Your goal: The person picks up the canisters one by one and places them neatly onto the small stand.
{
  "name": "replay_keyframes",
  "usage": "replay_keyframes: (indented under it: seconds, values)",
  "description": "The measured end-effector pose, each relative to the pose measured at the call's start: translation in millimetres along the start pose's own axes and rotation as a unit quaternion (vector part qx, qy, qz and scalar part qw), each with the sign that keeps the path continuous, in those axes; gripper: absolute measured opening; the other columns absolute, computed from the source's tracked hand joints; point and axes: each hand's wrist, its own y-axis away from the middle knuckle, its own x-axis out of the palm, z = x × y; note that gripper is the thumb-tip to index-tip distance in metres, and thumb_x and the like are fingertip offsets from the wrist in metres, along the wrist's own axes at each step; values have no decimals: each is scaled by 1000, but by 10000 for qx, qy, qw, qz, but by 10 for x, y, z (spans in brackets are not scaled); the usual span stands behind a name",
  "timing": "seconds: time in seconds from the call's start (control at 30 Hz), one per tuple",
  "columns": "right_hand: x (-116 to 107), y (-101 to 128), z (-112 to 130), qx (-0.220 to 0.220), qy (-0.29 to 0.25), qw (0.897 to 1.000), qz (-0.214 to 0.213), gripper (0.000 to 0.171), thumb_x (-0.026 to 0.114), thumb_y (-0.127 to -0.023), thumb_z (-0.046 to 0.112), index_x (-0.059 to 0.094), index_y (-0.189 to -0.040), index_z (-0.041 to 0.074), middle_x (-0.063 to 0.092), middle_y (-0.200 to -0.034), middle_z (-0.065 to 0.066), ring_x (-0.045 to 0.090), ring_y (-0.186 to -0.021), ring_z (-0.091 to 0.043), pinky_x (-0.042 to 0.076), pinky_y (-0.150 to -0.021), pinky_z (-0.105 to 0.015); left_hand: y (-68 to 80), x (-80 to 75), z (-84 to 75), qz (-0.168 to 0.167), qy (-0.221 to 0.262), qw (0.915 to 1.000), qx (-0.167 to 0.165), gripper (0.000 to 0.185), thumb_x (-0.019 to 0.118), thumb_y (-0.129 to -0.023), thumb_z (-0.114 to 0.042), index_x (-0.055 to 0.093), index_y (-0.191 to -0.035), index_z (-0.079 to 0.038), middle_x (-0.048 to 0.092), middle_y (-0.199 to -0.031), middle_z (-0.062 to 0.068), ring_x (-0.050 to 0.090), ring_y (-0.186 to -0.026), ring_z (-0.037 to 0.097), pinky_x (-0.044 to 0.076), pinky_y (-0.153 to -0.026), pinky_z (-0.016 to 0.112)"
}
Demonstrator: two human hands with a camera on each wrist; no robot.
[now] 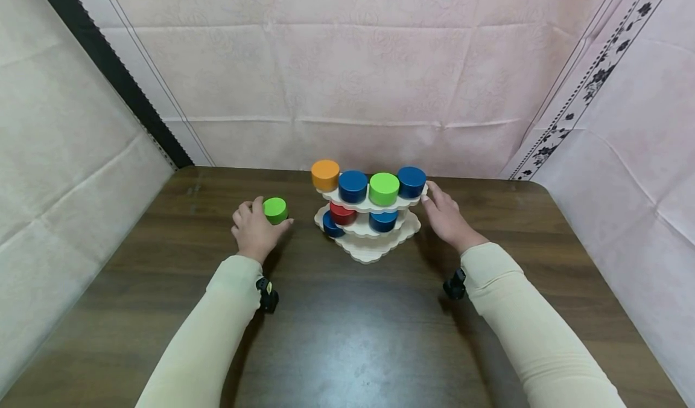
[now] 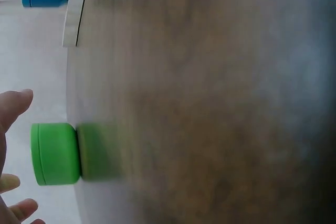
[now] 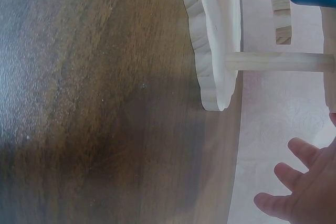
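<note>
Head view shows the dark wooden surface filling the lower part of the scene, with pale pink cloth hung behind it and at both sides. Near the far edge of the surface stands a tiered wooden rack with scalloped shelves, narrow at the base and widest at the top. Its top shelf carries four discs in a row: an orange disc, a blue disc, a green disc and a second blue disc at the right end. On the shelf below sit a red disc and two more blue ones, one of them at the left edge.

Both arms wear cream sleeves, each with a small black device at the wrist. The right hand lies just right of the rack, its fingers relaxed and extended, the fingertips touching the rim of the top shelf; it grips nothing. In the right wrist view the fingers hang spread beside the rack's dowels.

The left hand sits to the left of the rack, well apart from it, with its fingers curled around a loose lime-green disc. This disc rests flat on the surface; the left wrist view shows it standing there with the fingers close around it.
</note>
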Motion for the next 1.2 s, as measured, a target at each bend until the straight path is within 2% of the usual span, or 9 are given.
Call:
replay_keyframes:
  seconds: [0.53, 0.87, 1.2]
  values:
    - [1, -2, 2, -3, 46, 10000, 2, 62, 18, -104, 47, 2, -156, 16, 3, -161, -14, -3, -145, -42, 6, -110, -67, -135, 63, 149, 554, 369, 9941, -857, 93, 71, -80, -52, 29, -149, -6, 27, -142, 28, 17, -130, 43, 18, -100, 65]
    - [4, -8, -9, 52, 6, 10000, 17, 63, 18, -104, 48, 1, -156, 18, 1, -162, -13, -4, -145, -42, 6, -109, -68, -187, 77, 127, 731, 312, 9913, -1047, 90, 71, -81, -51, 31, -147, -5, 28, -140, 28, 19, -127, 42, 17, -101, 62]
    - [5, -7, -10, 39, -13, 10000, -5, 61, 18, -104, 47, 2, -156, 19, 2, -161, -13, -3, -145, -42, 6, -108, -69, -183, 103, 93, 623, 532, 9896, -1184, 82, 71, -83, -46, 36, -143, -4, 31, -138, 27, 22, -126, 42, 19, -102, 59]
